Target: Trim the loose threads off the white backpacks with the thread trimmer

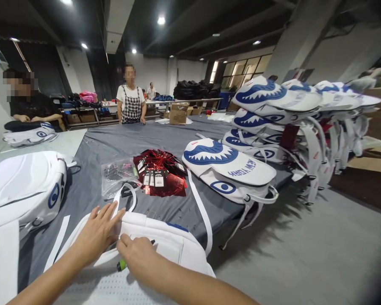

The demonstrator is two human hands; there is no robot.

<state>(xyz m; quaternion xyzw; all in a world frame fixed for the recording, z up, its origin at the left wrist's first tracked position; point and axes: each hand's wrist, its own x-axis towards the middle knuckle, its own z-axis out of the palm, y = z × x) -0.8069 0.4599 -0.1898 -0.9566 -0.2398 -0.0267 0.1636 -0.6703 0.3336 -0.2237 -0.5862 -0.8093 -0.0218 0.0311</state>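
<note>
A white backpack (165, 237) lies in front of me at the bottom centre, its perforated side up. My left hand (101, 231) rests on its upper part near the handle loop, fingers spread. Close beside it, my right hand (138, 256) is closed round a tool with a green and black end (121, 265); a dark tip shows past the hand. Its fingertips are at the opening in the bag. Beyond the backpack lie red shiny pouches with black tags (160, 176) and a clear plastic bag (114, 176).
A white shark-face backpack (225, 165) lies right of the pouches, before tall stacks of similar bags (260, 97). Another white backpack (25, 186) is at left. A person (131, 99) stands across the grey-covered table (114, 142); another person (31, 101) is at far left.
</note>
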